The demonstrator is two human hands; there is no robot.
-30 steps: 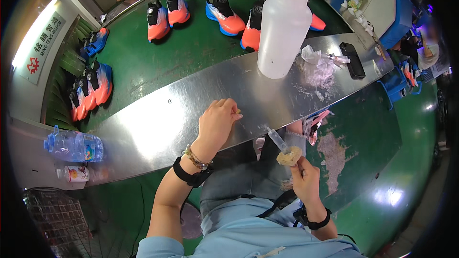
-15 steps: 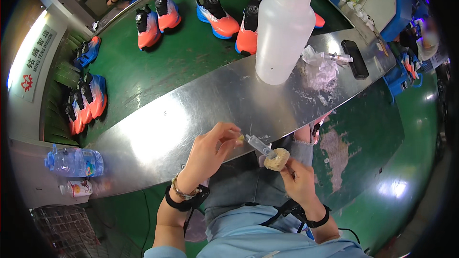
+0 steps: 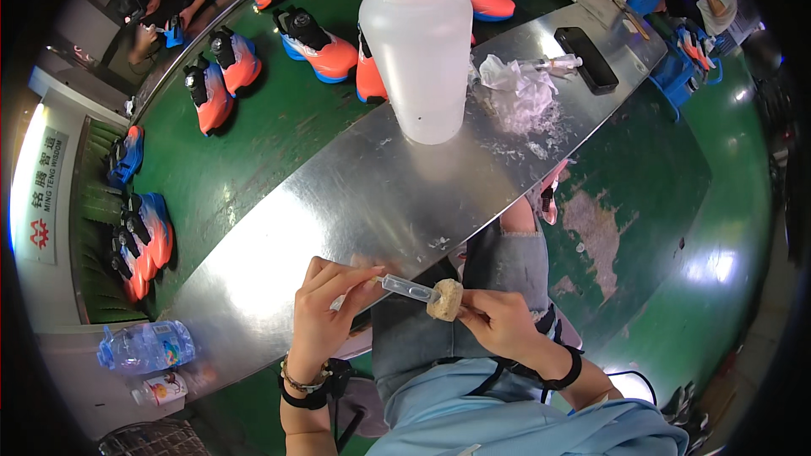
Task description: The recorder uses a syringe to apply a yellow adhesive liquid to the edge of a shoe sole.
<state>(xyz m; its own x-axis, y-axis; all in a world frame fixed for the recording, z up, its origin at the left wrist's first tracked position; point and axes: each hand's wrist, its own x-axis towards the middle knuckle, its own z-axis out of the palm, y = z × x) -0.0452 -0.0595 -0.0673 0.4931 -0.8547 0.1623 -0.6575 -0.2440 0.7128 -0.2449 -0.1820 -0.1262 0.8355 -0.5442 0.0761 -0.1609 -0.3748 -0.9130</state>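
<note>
Clear plastic forms the slim tube point(image 3: 408, 289), syringe-like and tilted slightly downward to the right, with its right end against a rough beige lump point(image 3: 444, 300); both are above the person's lap, just off the near edge of the steel ledge point(image 3: 321, 177); the left hand point(image 3: 325, 300) has its thumb and index fingertip pinching at the tube's narrow left end, though whether a small cap sits between them is too small to tell; its other fingers are bent; the right hand point(image 3: 503, 321) comes from the opposite side, its thumb and index finger pinching the right side of the lump, the rest folded toward the palm; beaded strands point(image 3: 304, 384) circle the left wrist, and a black band point(image 3: 568, 371) the right. Farther along the ledge stands a big white bottle point(image 3: 418, 51), upright; just beside it lie crumpled white tissue point(image 3: 517, 93), a 2nd clear syringe point(image 3: 553, 62) and a black phone point(image 3: 585, 59); to the left are a large water bottle point(image 3: 152, 346) and a smaller bottle point(image 3: 160, 389), both on their sides; orange, blue and black shoes point(image 3: 317, 46) stand on the green surface point(image 3: 253, 135) beyond; at the upper left a co-worker in dark clothing handles a blue item point(image 3: 174, 31).
</note>
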